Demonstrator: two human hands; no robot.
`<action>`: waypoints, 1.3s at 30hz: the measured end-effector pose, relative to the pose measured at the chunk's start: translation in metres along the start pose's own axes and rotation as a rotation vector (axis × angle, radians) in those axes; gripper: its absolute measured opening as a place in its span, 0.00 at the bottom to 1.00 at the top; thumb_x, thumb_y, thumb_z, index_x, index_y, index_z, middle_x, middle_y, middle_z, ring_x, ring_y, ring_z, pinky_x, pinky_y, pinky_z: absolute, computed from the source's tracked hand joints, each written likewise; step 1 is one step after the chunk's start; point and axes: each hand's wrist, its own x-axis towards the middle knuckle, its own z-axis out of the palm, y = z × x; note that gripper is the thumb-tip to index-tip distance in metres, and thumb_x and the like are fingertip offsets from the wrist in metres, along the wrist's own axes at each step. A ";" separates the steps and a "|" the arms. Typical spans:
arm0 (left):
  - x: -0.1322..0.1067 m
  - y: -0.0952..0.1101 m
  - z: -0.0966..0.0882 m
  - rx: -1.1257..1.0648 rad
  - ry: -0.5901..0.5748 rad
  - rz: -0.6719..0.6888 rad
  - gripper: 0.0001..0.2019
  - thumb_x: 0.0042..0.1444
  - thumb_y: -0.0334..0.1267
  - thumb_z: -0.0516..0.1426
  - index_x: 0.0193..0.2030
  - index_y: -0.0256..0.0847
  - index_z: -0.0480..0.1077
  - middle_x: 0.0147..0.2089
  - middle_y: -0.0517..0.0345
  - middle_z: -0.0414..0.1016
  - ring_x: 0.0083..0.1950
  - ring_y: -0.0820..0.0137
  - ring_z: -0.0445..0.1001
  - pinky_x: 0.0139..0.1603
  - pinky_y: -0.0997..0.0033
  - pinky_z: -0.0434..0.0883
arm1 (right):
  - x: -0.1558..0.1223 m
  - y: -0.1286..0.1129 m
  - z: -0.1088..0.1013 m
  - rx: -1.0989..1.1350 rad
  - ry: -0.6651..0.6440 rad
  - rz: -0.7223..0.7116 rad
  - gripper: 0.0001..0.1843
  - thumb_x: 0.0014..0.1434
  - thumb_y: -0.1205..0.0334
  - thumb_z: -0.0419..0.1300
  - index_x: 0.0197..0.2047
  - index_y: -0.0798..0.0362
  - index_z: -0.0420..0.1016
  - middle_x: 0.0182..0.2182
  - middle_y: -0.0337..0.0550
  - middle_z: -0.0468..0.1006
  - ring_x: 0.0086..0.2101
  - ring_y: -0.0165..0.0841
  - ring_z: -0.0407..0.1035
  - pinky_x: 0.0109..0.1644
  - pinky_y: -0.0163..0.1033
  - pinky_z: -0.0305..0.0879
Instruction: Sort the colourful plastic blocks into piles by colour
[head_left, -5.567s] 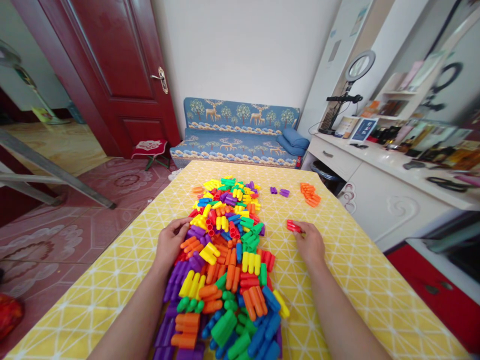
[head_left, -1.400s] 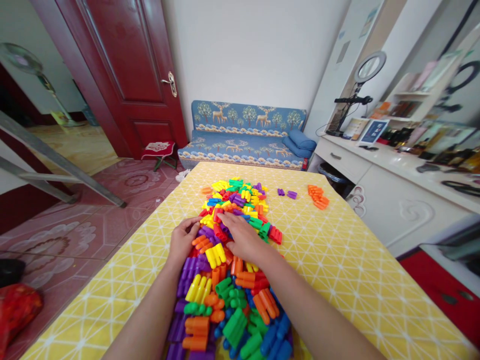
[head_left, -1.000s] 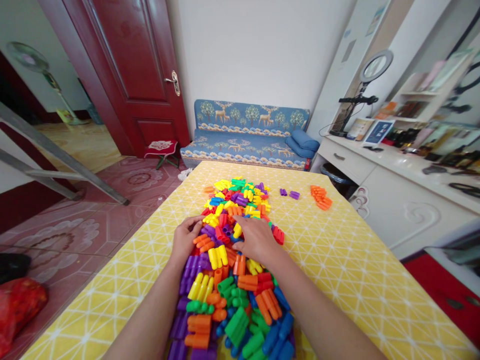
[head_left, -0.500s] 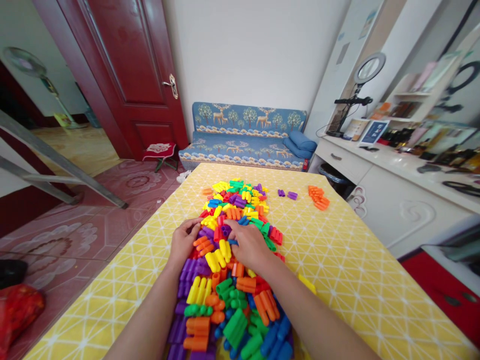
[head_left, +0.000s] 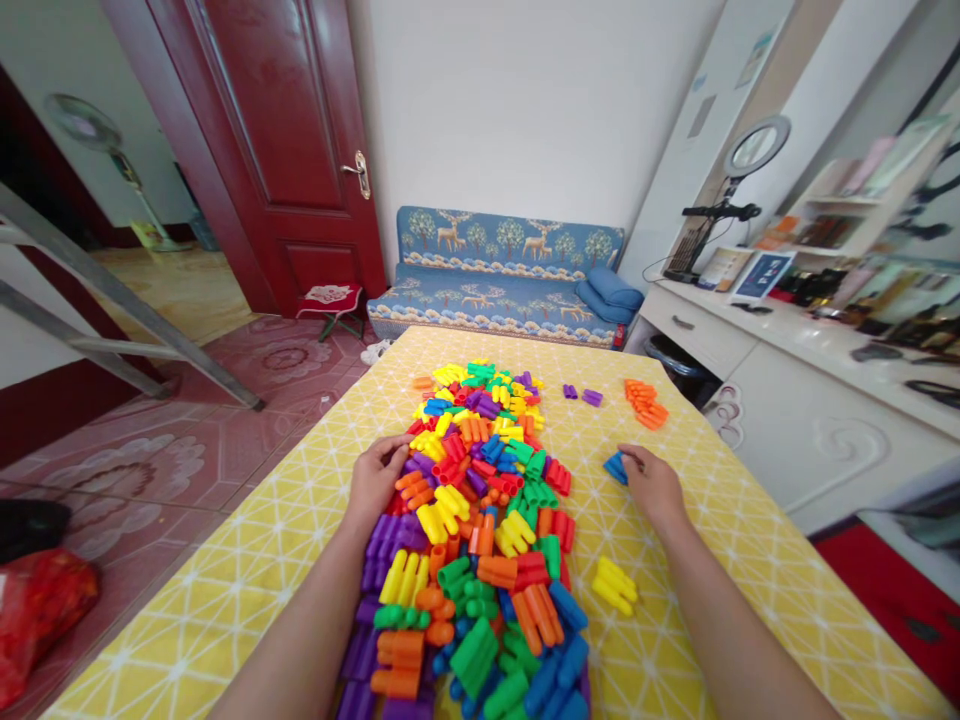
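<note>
A shiny blue piece (head_left: 616, 467), partly hidden, was pinched in the right hand (head_left: 656, 487) between the heap (head_left: 485, 536) and the right edge of the cloth-covered table (head_left: 637, 660). The left hand (head_left: 379, 482), half curled, touched the heap's left side; whether it gripped anything couldn't be told. Smooth, ribbed, tubular shapes in six colours stretched from the near edge.

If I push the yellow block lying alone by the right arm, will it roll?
The yellow block probably won't roll: its tubes sit joined side by side, flat on the tablecloth. It looks like smooth plastic, so it may slide easily. Its crisp shape suggests it's stiff.
</note>
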 end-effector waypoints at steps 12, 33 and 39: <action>0.000 0.000 -0.001 0.021 0.009 0.010 0.20 0.48 0.49 0.58 0.41 0.36 0.78 0.43 0.49 0.80 0.44 0.60 0.76 0.52 0.60 0.69 | -0.016 0.015 0.003 -0.250 0.060 -0.146 0.19 0.53 0.55 0.57 0.46 0.51 0.78 0.44 0.47 0.77 0.39 0.39 0.71 0.43 0.43 0.67; 0.001 -0.001 0.000 0.021 0.009 0.032 0.19 0.48 0.49 0.59 0.40 0.37 0.78 0.44 0.49 0.80 0.45 0.60 0.76 0.51 0.61 0.70 | -0.001 0.034 0.011 -0.176 0.111 -0.260 0.23 0.52 0.66 0.50 0.49 0.53 0.78 0.49 0.48 0.78 0.47 0.44 0.71 0.53 0.53 0.68; 0.000 0.001 0.000 0.017 0.007 0.019 0.20 0.48 0.50 0.59 0.41 0.37 0.78 0.43 0.50 0.80 0.44 0.61 0.76 0.51 0.61 0.70 | -0.006 0.025 0.008 -0.117 0.190 -0.320 0.24 0.53 0.66 0.52 0.52 0.53 0.76 0.52 0.49 0.76 0.53 0.43 0.67 0.59 0.54 0.62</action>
